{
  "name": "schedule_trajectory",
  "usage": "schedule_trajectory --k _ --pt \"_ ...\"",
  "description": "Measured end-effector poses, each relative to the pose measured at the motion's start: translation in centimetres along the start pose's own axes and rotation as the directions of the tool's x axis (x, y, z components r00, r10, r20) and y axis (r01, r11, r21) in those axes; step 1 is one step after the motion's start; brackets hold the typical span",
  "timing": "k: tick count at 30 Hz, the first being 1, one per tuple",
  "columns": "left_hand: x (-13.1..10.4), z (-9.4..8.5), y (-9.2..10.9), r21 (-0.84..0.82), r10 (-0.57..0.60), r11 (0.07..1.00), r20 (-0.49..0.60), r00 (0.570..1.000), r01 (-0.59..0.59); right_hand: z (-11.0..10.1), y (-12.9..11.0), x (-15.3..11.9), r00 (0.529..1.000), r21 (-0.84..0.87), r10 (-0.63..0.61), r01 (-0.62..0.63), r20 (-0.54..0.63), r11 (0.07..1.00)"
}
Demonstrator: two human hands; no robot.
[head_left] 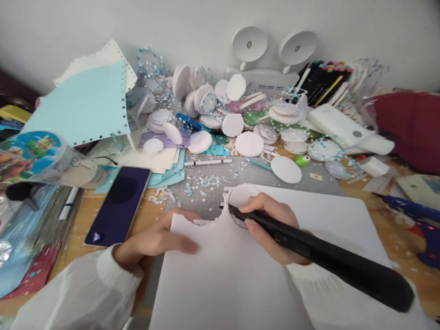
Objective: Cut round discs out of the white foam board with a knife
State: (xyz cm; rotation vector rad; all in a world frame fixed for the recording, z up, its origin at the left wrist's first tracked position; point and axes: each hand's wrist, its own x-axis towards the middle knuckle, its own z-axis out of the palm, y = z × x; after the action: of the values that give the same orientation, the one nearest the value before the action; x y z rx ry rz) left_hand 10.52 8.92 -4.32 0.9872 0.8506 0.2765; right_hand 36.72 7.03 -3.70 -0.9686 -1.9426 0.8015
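Note:
A large white foam board [220, 279] lies in front of me, with curved bites cut out of its far left edge. My left hand [168, 236] grips that edge, thumb on top and the other fingers partly hidden beneath. My right hand [271, 224] is closed around a long black pen-shaped cutter [319, 256]. Its tip is at the board's edge, beside a drawn circle [242, 195] that the right fingers partly cover. Beneath the board is a grey cutting mat [206, 176]. Past it lies a loose white disc [286, 169].
White discs [249, 144] crowd the back, below a twin-head lamp [250, 44]. To the left are a phone [118, 206], a lidded cup [44, 156] and light blue sheets [82, 105]. A blue glue gun [415, 211] stands right. Small confetti [206, 183] litters the mat.

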Motion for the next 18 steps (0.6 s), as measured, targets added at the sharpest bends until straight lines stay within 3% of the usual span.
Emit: schedule_trajectory --k 5,9,18 --pt "-0.2 -0.2 -0.2 0.009 -0.052 0.999 -0.089 0.995 0.053 -0.3 -0.2 -0.1 1.000 -0.005 -0.029 0.029 0.010 1.000" --pt "-0.2 -0.3 -0.2 0.030 -0.066 0.997 -0.024 0.998 0.066 -0.7 -0.1 -0.1 0.996 -0.054 -0.075 0.077 0.046 0.996" --pt "-0.4 -1.0 -1.9 0.073 -0.055 0.995 -0.111 0.992 0.063 -1.4 -0.2 0.1 0.987 -0.046 -0.130 0.135 0.096 0.990"
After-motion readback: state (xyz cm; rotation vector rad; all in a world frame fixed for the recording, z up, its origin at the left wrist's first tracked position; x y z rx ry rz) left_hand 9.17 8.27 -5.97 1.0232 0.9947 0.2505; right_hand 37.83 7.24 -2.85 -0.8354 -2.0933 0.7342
